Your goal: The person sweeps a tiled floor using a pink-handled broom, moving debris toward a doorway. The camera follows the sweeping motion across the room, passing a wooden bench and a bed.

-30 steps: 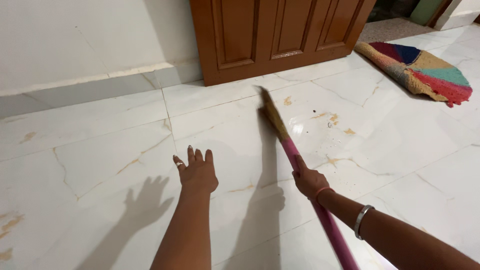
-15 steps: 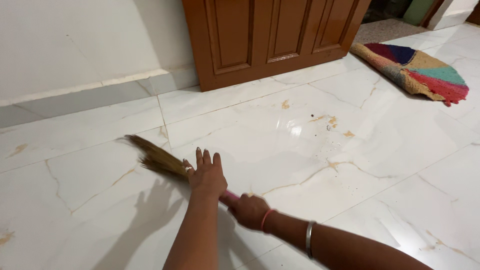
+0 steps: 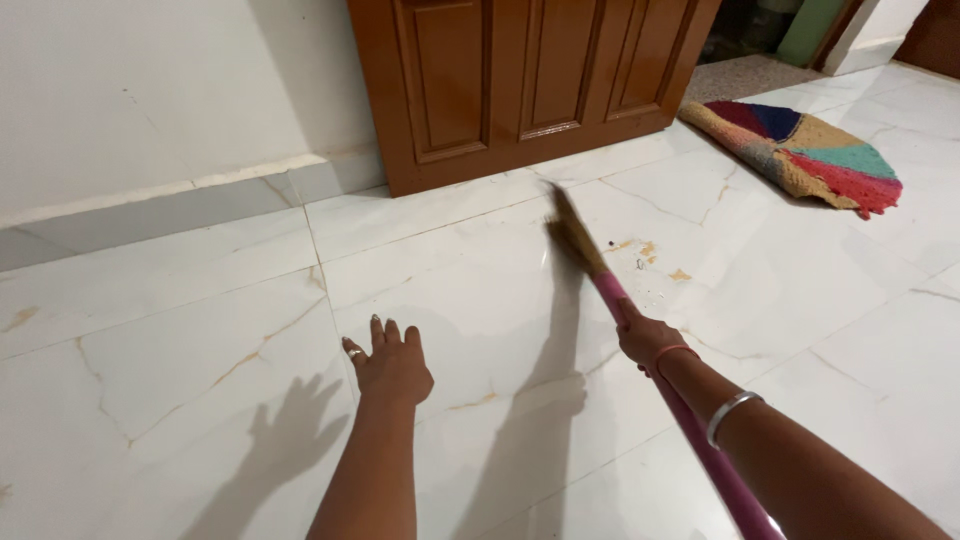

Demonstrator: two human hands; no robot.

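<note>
My right hand (image 3: 648, 338) grips the pink handle of a broom (image 3: 612, 293), whose straw bristles point away from me toward the wooden door (image 3: 520, 80). The handle runs back under my right forearm to the bottom edge of the view. A few small specks of dirt (image 3: 640, 262) lie on the white marble floor (image 3: 200, 300) just right of the bristles. My left hand (image 3: 390, 365) hovers above the floor with fingers spread and a ring on one finger, holding nothing.
A brown wooden door stands at the top centre, set in a white wall with a grey skirting (image 3: 150, 205). A multicoloured woven mat (image 3: 810, 150) lies at the upper right by a doorway. Shadows of my arms fall on the tiles.
The broom swung from the far left, where its bristles lay beyond my left hand, back to the right and forward toward the door. My left hand stayed roughly where it was.
</note>
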